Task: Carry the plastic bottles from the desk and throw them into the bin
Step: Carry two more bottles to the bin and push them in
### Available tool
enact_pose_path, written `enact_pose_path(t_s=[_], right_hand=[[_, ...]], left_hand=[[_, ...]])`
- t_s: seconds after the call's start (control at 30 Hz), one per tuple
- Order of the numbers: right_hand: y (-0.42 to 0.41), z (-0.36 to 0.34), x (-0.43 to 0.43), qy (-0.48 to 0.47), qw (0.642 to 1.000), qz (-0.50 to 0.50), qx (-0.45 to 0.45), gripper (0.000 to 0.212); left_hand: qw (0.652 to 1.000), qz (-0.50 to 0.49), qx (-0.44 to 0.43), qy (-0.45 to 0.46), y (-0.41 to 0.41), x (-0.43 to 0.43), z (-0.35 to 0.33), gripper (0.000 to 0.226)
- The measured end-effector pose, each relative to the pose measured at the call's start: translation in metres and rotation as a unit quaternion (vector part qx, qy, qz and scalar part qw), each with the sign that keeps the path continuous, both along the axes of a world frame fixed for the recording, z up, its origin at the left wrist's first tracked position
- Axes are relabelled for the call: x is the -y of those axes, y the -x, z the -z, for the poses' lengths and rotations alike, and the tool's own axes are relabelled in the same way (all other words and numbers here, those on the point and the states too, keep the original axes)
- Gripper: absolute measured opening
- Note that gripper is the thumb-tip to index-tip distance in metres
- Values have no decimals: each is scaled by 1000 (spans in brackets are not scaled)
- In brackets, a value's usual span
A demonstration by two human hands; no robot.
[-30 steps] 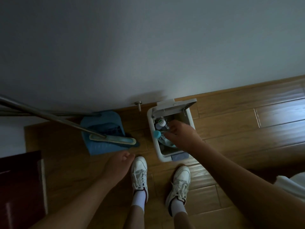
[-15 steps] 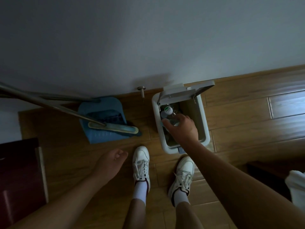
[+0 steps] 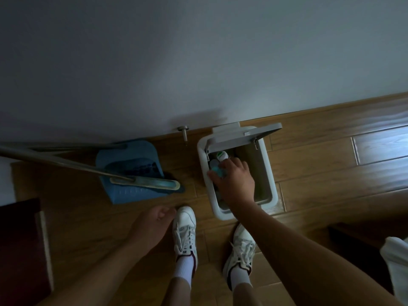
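A white rectangular bin (image 3: 270, 173) stands on the wooden floor against the wall, its grey lid (image 3: 242, 138) tipped up at the back. My right hand (image 3: 235, 180) reaches into the bin's left half, fingers curled around a clear plastic bottle with a blue cap (image 3: 218, 172). Another bottle with a white and green cap (image 3: 221, 155) lies deeper in the bin, just beyond my fingers. My left hand (image 3: 152, 224) hangs loosely curled and holds nothing, low beside my left shoe.
A blue dustpan (image 3: 130, 171) and a broom head (image 3: 145, 182) with a long metal handle lie left of the bin. A door stop (image 3: 183, 131) sticks out of the skirting. Dark furniture (image 3: 19, 250) is at lower left, and white cloth (image 3: 395, 261) at lower right. My white shoes (image 3: 185, 228) stand before the bin.
The view has shifted so the bin sits further right. My right hand has pushed deeper into the bin with the bottle. My left hand stays low and curled.
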State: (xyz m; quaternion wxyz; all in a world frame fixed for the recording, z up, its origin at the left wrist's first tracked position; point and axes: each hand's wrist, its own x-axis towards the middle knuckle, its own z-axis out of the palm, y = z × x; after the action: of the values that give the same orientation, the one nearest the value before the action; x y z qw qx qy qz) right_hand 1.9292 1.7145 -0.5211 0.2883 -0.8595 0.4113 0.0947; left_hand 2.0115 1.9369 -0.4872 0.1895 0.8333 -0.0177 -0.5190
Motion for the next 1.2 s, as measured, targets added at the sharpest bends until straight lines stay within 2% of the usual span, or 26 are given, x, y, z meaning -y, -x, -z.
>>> enact_pose_path(t_s=[0.1,0.2,0.3,0.4,0.5,0.63,0.73,0.93,1.03,1.2], right_hand=[[1,4,-5,5,1000,7,7,44],[8,3,-3,-7,1000,-4,12,47],[21,0,3,-39,999,-20,13,52],[36,-2,10,-92,995,-48,-9,60],[42,2,18,-97,991,-83,-37,63],[38,9,24,-108,990,-51,-70,71],[40,8,24,-103,991,-51,-69,69],[50,-8,35,-31,997,-53,-39,61],[45,-10,44,-24,998,-39,-43,56],[32,3,44,-33,996,-1,-78,59]], left_hand=[[1000,-3,-5,-3,-1,-2,3,33],[1000,-6,-9,-11,-2,-8,0,21],[1000,2,-12,-27,-6,-13,-6,32],[999,22,-9,-34,-11,-14,-8,30],[998,45,-8,-33,-15,-14,-3,37],[998,47,-4,-33,-13,-12,1,33],[998,51,-4,-26,-7,-13,-4,21],[999,46,-8,-23,3,-21,-9,18],[999,36,6,-18,4,-24,-8,15],[1000,17,14,-19,10,-39,-6,21]])
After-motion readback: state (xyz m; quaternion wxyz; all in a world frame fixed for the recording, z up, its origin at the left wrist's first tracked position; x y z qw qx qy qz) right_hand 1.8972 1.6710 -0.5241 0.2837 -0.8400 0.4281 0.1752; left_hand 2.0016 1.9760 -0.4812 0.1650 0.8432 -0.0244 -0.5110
